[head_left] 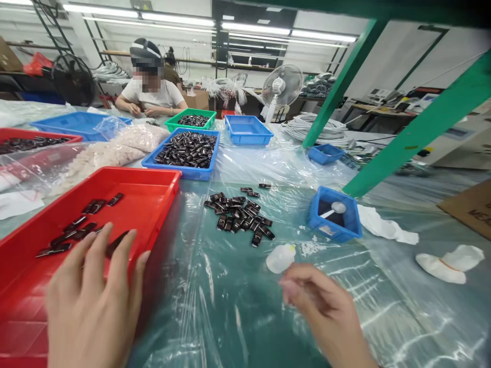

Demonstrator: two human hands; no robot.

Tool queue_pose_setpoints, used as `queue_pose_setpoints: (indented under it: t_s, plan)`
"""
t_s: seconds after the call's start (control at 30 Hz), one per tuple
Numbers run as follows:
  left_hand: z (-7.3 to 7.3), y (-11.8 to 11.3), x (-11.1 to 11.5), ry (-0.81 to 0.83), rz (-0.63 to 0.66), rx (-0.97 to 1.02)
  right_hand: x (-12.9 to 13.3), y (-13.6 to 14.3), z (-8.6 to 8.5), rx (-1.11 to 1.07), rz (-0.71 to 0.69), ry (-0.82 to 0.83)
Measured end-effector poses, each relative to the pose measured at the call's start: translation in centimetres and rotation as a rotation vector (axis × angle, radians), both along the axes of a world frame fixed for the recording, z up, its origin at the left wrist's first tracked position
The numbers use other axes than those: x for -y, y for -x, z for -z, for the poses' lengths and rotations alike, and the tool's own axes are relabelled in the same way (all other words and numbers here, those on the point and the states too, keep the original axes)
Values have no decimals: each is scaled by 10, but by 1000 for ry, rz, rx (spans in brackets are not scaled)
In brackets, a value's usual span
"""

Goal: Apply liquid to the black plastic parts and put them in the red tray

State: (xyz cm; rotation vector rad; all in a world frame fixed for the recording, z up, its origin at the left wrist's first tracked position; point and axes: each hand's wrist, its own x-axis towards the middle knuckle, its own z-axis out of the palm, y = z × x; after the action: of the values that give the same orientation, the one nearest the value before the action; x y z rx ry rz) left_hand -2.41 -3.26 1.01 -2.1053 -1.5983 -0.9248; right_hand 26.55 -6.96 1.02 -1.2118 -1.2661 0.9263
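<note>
My left hand [97, 291] is over the large red tray [141, 189], its fingers spread near a dark part [116, 244] that they partly hide. Several black glossy parts [76, 223] lie in that tray. On the green, plastic-covered table, my right hand [322, 301] has its thumb and index finger pressed together; whatever they hold, if anything, is too small to make out. A small translucent white bottle [281, 258] lies just beyond those fingertips. A loose pile of black parts [241, 212] sits in the middle of the table.
A small blue bin [333, 232] with a white spoon stands at the right, beside white cloth pieces [387, 225]. Green metal posts [422, 125] slant across the right. Blue tray [183, 171] full of black parts stands farther back. A person [153, 97] sits across the table.
</note>
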Motion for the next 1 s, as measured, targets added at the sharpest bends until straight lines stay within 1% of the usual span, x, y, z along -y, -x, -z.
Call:
queue_pose_setpoints:
  t_s: [0.07, 0.1, 0.17, 0.23, 0.3, 0.33, 0.4, 0.47, 0.53, 0.6, 0.63, 0.7, 0.77, 0.87, 1.0]
  plan:
    - [1, -11, -3, 11, -55, -180, -2, -11, 3, 49, 129, -89]
    - [2, -20, -1, -1, -32, -239, -3, -16, 5, 70, 198, -123]
    - [8, -43, 4, -27, 100, -273, -7, -22, 11, 112, 306, -150]
    - [17, -66, 6, 15, 235, -213, -13, -25, 18, 158, 325, -117]
    - [26, -89, 0, 154, 315, -115, -18, -24, 26, 210, 253, -42]
    - [30, -99, -7, 181, 320, -93, -19, -22, 30, 235, 202, 2]
    - [33, -119, -30, 199, 287, -66, -22, -19, 35, 281, 108, 75]
    - [32, -136, -61, 189, 210, -25, -22, -17, 38, 321, 48, 120]
    - [28, -147, -93, 166, 142, 12, -22, -17, 38, 356, 15, 135]
    - [26, -152, -117, 163, 117, 26, -21, -18, 36, 387, -8, 130]
    - [26, -153, -125, 166, 116, 26, -21, -18, 35, 400, -16, 127]
    - [31, -150, -131, 178, 131, 16, -20, -19, 32, 427, -28, 128]
    - [39, -143, -124, 192, 156, 4, -19, -19, 29, 452, -32, 132]
    - [53, -129, -102, 220, 194, -8, -18, -19, 26, 480, -44, 129]
    - [60, -106, -69, 240, 244, -11, -17, -18, 23, 513, -55, 131]
